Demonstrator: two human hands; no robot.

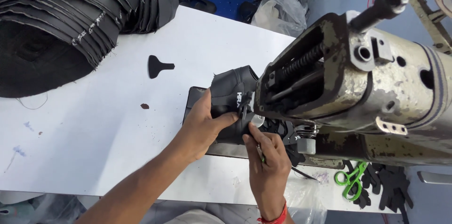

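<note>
At the near edge of the white table (94,134), the right hand (269,170) pinches, fingers together, at the black shoe piece (233,97) just under the head of the worn sewing machine (358,82). The left hand (203,125) is clamped on that piece from the left. Near right lie green-handled scissors (349,179). Farther left sits a small black cut-out (157,66); far left, a stack of black pieces (70,21); far behind, a clear plastic bag (280,14), contents unclear

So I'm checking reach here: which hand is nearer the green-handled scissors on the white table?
Right. The right hand works below the needle, a short way left of the green-handled scissors; the left hand grips the black shoe upper farther left.
</note>
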